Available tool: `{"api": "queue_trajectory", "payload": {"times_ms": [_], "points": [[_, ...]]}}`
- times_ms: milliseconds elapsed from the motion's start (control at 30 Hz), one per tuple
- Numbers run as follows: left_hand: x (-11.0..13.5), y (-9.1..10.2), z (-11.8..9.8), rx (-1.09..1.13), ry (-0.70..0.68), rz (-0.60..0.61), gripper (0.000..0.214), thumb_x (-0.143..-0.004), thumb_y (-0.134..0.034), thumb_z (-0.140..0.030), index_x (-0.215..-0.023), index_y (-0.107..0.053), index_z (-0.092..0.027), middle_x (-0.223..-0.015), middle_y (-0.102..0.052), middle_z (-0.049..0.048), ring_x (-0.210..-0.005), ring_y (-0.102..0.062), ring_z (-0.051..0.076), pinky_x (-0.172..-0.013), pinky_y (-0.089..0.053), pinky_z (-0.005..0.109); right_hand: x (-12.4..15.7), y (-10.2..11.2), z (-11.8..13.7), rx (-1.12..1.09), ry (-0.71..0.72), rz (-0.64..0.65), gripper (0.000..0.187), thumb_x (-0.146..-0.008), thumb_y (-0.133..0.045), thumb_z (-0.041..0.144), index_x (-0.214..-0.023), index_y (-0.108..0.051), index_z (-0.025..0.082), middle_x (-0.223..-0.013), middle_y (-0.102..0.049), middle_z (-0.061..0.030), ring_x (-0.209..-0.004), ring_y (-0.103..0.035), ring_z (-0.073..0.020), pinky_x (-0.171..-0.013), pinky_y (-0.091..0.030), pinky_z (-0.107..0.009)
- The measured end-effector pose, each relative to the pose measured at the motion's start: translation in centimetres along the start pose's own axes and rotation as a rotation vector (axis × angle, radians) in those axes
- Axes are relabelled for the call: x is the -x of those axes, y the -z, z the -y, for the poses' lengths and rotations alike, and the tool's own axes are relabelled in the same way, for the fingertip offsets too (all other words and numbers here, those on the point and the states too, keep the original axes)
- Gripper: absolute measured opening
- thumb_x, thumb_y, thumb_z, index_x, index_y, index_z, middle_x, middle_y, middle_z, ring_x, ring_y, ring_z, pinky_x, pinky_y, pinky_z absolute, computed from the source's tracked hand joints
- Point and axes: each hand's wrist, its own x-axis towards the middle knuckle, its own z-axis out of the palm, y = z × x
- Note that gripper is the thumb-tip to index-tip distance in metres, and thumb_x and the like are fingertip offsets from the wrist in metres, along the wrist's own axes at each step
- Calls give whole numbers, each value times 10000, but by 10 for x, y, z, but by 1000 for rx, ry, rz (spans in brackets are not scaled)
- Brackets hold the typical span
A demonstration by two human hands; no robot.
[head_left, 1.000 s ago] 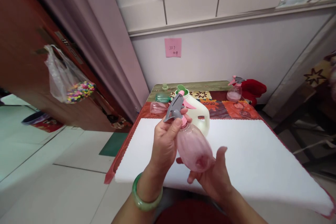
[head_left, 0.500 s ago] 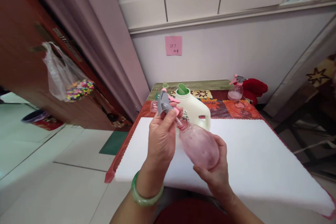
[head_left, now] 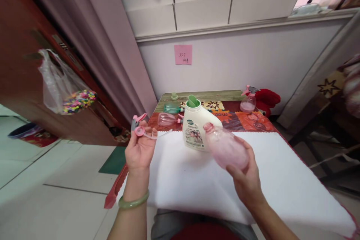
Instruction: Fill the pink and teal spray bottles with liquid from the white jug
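My left hand (head_left: 140, 148), raised past the table's left side, grips a pink and grey spray head (head_left: 137, 125) whose thin clear tube points right. A pink see-through bottle (head_left: 226, 148) with a bare threaded neck is in my right hand (head_left: 247, 172); it tilts with its neck toward the upper left. Just behind the bottle stands a cream jug (head_left: 194, 129) with a printed label and a handle. A green spout (head_left: 193, 101) shows in the jug's open mouth. The bottle's body covers part of the jug's right side.
On the table's far part lie a green bottle (head_left: 171, 108) and a pink spray bottle (head_left: 166, 119). A small green cap (head_left: 174, 96) sits behind them. Another spray bottle (head_left: 248, 101) stands at the back right. White cloth (head_left: 180, 183) covers the near table. A bag of beads (head_left: 78, 101) hangs from the door.
The spray head and its tube have come out of the bottle. My left hand has moved left with them; my right hand has shifted slightly right with the bottle.
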Motion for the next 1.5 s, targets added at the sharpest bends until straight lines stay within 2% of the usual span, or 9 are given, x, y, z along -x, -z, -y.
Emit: {"api": "queue_trajectory", "payload": {"times_ms": [100, 200, 300, 400, 600, 833, 1067, 1233, 1500], "points": [[1, 51, 12, 80, 82, -36, 366, -1006, -477, -204, -1350, -599, -232, -1018, -747, 54, -803, -675, 124, -938, -546, 366, -32, 6, 15, 41, 79, -24, 820, -718, -807, 507, -1425, -452, 292, -1451, -541, -115, -1316, -532, -353, -1042, -484, -473], [11, 90, 32, 59, 182, -128, 378, -1011, -411, -148, -1316, -622, -225, -944, -719, 36, -770, -662, 107, -948, -550, 383, -66, 7, 34, 112, 158, 25, 839, -718, -818, 514, -1433, -438, 295, -1445, -543, -124, -1316, -535, -346, -1071, -465, -511], [18, 113, 49, 38, 243, -187, 308, -999, -423, -139, -1144, -692, -177, -870, -704, 45, -767, -678, 130, -918, -575, 403, -92, 3, 56, 178, 205, 84, 816, -709, -836, 510, -1401, -463, 293, -1425, -554, -122, -1283, -559, -330, -1059, -477, -511], [20, 125, 55, 14, 301, -223, 236, -985, -485, -181, -929, -713, -158, -876, -727, 74, -815, -710, 174, -923, -588, 440, -109, -3, 73, 226, 207, 132, 789, -689, -850, 504, -1362, -500, 286, -1405, -561, -118, -1233, -582, -322, -997, -524, -497], [18, 132, 53, -32, 374, -257, 252, -989, -497, -207, -940, -739, -159, -941, -781, 127, -861, -747, 212, -925, -602, 450, -128, -12, 86, 334, 177, 199, 839, -616, -890, 456, -1348, -530, 262, -1365, -590, -126, -1165, -618, -320, -901, -570, -467], [17, 127, 54, -70, 396, -283, 314, -1003, -470, -189, -894, -758, -126, -932, -795, 159, -838, -767, 225, -906, -617, 440, -135, -14, 102, 477, 198, 287, 809, -633, -893, 411, -1353, -550, 278, -1274, -661, -117, -1046, -685, -311, -824, -604, -467], [17, 127, 53, -92, 412, -288, 287, -987, -506, -202, -875, -767, -159, -943, -801, 136, -862, -774, 224, -899, -625, 418, -144, -19, 120, 507, 142, 324, 755, -642, -889, 395, -1323, -587, 268, -1211, -705, -113, -1009, -711, -320, -786, -621, -465], [17, 124, 54, -92, 402, -292, 306, -991, -495, -200, -868, -769, -143, -937, -798, 151, -833, -773, 232, -886, -628, 425, -159, -18, 131, 591, 90, 378, 736, -656, -882, 436, -1314, -602, 263, -1222, -717, -110, -1052, -706, -330, -849, -606, -486], [17, 120, 54, -103, 396, -307, 299, -990, -494, -197, -884, -769, -148, -912, -798, 137, -836, -769, 226, -866, -635, 414, -171, -26, 152, 882, 297, 432, 721, -678, -844, 525, -1319, -634, 272, -1082, -745, -84, -906, -714, -298, -792, -595, -468]]}}
